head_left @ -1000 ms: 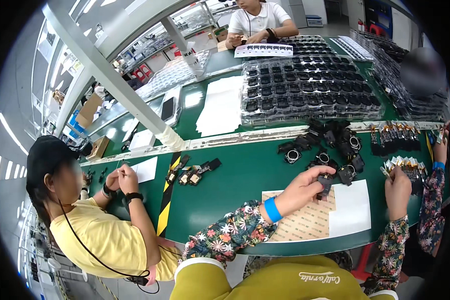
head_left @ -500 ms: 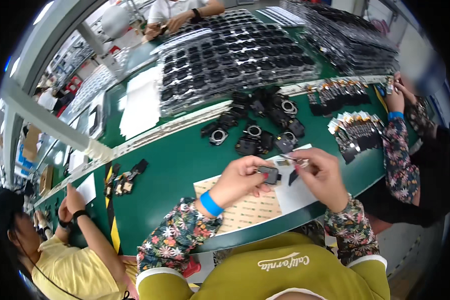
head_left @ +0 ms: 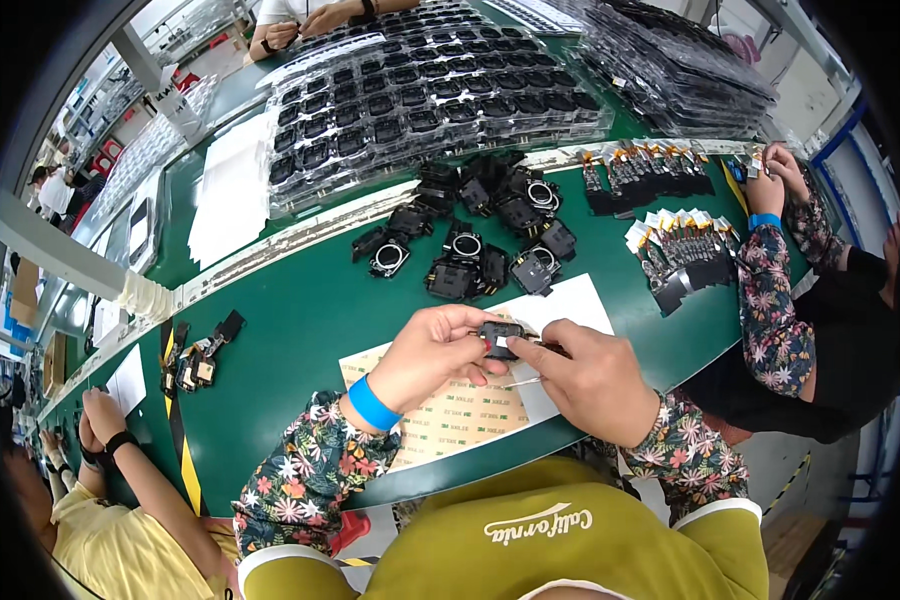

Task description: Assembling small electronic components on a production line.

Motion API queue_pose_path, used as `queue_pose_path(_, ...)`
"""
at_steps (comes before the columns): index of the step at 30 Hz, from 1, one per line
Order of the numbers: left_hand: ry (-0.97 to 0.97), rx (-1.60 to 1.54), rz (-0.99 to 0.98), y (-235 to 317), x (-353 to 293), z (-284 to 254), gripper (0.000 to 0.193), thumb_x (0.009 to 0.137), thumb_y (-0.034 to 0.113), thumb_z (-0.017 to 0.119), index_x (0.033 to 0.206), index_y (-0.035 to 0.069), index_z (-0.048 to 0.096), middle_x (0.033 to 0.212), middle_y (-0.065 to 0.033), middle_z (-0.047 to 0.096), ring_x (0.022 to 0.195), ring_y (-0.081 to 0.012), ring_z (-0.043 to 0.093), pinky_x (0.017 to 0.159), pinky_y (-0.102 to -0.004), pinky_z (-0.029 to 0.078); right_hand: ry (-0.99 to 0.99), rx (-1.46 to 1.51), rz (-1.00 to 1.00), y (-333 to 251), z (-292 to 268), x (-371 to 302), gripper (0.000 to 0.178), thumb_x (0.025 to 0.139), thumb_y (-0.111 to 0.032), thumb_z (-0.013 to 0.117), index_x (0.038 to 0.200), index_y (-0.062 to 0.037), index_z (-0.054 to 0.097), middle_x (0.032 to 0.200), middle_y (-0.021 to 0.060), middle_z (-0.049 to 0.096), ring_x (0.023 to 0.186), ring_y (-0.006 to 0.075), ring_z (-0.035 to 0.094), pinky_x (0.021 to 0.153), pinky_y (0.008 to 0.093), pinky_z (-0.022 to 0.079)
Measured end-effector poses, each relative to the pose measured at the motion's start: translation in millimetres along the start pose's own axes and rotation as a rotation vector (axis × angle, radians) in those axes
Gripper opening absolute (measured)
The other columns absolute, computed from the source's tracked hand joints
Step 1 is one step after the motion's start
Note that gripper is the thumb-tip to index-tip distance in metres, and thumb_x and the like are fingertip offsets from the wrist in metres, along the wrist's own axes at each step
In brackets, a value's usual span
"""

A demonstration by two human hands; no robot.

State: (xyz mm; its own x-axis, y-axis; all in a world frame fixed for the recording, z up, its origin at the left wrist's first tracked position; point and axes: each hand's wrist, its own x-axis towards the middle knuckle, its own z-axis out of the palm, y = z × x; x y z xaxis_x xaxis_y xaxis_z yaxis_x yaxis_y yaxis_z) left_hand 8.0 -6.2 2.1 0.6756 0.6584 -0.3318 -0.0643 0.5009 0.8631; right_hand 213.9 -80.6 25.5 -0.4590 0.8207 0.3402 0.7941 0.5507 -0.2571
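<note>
My left hand [head_left: 435,352] grips a small black plastic housing [head_left: 490,330] by its edges, above a sheet of tan backing paper [head_left: 450,410]. A small whitish patch lies on the housing's upper face. Against that face, at the patch, presses the index fingertip of my right hand [head_left: 600,385]. Thin metal tweezers [head_left: 523,382] stick out from under the right hand's curled fingers, tips toward the left. The fingers hide most of the tweezers. Beneath the right hand is a white sheet [head_left: 582,305].
Beyond my hands lies a heap of black housings [head_left: 460,250], some with metal rings. Rows of flex cables with black tails [head_left: 682,250] are at the right. Farther back stand clear trays of black parts [head_left: 420,100]. Co-workers sit left, right and opposite.
My right hand has moved left onto the housing, its index finger now pressing there. The dark strip seen below it before no longer shows. The whole view has shifted slightly.
</note>
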Motion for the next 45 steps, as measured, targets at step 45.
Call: queue_pose_path(45, 0.148, 0.019, 0.197, -15, 10, 0, 0.010, 0.091, -0.003, 0.047, 0.101, -0.001, 0.048, 0.097, -0.0076, 0.062, 0.087, -0.0125, 0.063, 0.082, -0.0277, 0.054, 0.267, 1.269, 0.569, 13, 14, -34, 0.020, 0.094, -0.014, 0.053, 0.101, 0.0036, 0.059, 0.102, 0.0131, 0.059, 0.082, 0.0169, 0.060, 0.075, 0.0293, 0.051)
